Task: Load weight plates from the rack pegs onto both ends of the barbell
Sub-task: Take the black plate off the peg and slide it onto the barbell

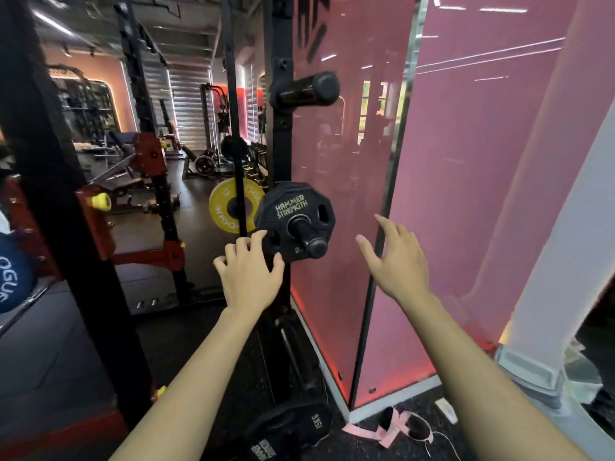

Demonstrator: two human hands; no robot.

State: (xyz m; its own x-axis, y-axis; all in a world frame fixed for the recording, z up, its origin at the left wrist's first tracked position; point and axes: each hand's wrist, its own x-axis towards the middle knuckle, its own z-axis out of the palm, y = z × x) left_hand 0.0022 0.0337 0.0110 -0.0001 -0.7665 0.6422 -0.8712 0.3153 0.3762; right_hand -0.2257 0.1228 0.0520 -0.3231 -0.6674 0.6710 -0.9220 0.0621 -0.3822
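A small black Hammer Strength plate [293,211] hangs on a rack peg [307,236] at the middle of the black upright [281,154]. My left hand [249,271] reaches up to the plate's lower left edge, fingers spread and its fingertips touching the rim. My right hand [396,257] hovers open to the right of the plate, apart from it. An upper peg [306,89] on the same upright is bare. A black 15 kg plate [289,427] sits low on the rack near the floor. The barbell itself I cannot make out.
A pink glass panel [349,194] stands right behind the pegs. A yellow plate [229,204] hangs farther back. A blue plate [13,274] shows at the left edge beside a thick black post [60,194]. Pink straps [392,427] lie on the floor.
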